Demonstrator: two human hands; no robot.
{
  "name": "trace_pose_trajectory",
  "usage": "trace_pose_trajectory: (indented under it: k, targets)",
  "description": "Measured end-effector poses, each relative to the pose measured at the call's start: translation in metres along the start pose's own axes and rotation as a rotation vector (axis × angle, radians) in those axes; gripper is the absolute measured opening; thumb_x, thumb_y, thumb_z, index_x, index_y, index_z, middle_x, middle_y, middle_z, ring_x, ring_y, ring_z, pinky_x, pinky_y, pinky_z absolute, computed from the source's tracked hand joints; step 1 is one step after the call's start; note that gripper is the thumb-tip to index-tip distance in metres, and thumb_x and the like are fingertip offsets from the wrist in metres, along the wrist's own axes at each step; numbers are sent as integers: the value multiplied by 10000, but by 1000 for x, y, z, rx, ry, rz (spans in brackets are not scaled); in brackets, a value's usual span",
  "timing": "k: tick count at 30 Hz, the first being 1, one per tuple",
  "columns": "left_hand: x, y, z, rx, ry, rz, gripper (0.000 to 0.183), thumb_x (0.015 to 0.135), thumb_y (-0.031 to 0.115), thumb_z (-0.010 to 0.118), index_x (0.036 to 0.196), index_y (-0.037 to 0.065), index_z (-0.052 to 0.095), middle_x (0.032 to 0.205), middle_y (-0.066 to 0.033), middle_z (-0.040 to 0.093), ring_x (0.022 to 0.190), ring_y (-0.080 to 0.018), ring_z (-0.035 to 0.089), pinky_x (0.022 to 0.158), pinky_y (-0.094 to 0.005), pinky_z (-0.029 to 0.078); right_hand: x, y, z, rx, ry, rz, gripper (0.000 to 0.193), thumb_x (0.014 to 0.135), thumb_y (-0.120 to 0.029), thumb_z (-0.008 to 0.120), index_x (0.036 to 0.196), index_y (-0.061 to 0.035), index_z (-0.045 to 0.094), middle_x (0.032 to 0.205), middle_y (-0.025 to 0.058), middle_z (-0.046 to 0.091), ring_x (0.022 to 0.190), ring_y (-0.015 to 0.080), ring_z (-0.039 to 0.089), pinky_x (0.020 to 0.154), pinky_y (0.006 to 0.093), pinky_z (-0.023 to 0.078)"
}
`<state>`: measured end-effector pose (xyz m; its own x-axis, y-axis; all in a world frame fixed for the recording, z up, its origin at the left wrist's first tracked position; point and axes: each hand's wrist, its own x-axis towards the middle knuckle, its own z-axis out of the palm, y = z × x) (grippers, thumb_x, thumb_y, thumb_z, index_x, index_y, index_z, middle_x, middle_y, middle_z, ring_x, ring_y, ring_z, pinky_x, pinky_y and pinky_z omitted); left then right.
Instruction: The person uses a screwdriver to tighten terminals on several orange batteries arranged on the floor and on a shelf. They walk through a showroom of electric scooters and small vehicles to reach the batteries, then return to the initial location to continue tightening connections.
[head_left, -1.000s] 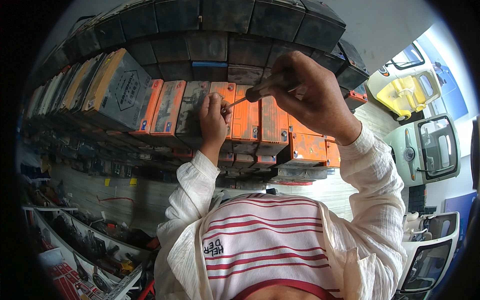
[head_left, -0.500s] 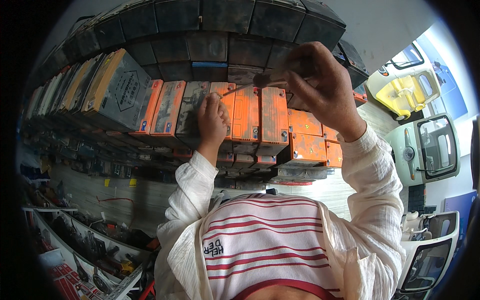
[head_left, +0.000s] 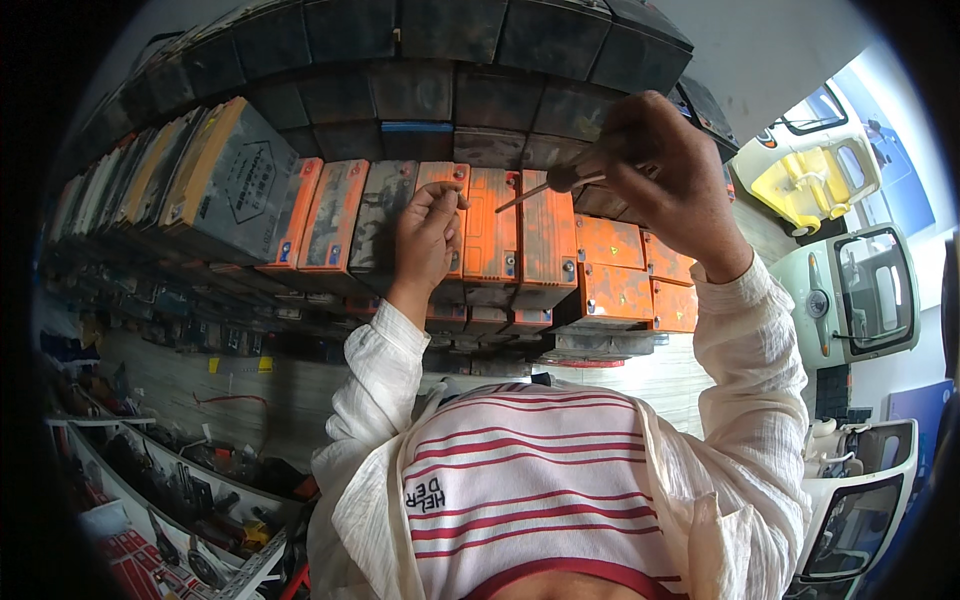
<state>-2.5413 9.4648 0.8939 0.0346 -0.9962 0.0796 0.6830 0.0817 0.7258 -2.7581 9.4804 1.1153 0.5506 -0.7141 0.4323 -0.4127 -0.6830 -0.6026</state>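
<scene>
My right hand point(head_left: 665, 170) is raised over the row of batteries, its fingers closed round the handle of a screwdriver point(head_left: 524, 197). The thin shaft points left and down, its tip apart from my left hand. My left hand point(head_left: 427, 232) is over the tops of the upright batteries, thumb and fingertips pinched together. Whatever lies between those fingertips is too small to make out. Orange-topped batteries point(head_left: 490, 235) stand beside and beneath it, with a dusty grey battery point(head_left: 380, 215) just to its left.
Black batteries point(head_left: 415, 95) are stacked behind the row. A large grey battery point(head_left: 240, 175) stands at left. More orange batteries point(head_left: 612, 290) lie at right. A shelf bin point(head_left: 185, 470) with tools is at lower left. Small vehicles point(head_left: 860, 300) line the right side.
The screwdriver's tip has come away from my left fingertips as my right hand moved right and slightly down. My left hand's fingers have shifted slightly but stay pinched.
</scene>
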Motion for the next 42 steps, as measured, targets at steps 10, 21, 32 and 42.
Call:
trace_pose_trajectory:
  k: [10,21,32,42]
  targets:
    - [4,3,-3,117,-190,-96,141,942,89,584,1073,39,600,999,-78,661,475,0,369,414,-154,336,-5,10,-9,21,61,42,218,855,-54,630,1045,-7,535,927,31,581,845,81,573,777,237,475]
    - [4,2,-4,226,-246,-110,170,951,140,590,1065,14,602,1000,-81,678,447,3,417,387,-138,338,-2,15,-1,-19,40,-38,193,852,-13,603,1029,-13,528,877,93,657,839,161,690,763,298,576]
    - [-3,3,17,576,-259,-25,147,943,130,592,1027,10,573,962,-62,669,561,-35,483,512,-193,421,-13,21,-15,25,165,-3,235,844,9,595,1070,-2,531,949,76,642,904,133,662,785,268,547]
    - [-44,-6,41,1193,-136,-37,151,828,97,686,958,19,689,806,-119,686,677,-167,653,628,-282,497,-120,105,9,614,766,451,222,889,-48,612,1082,21,526,767,41,582,638,99,537,562,222,425]
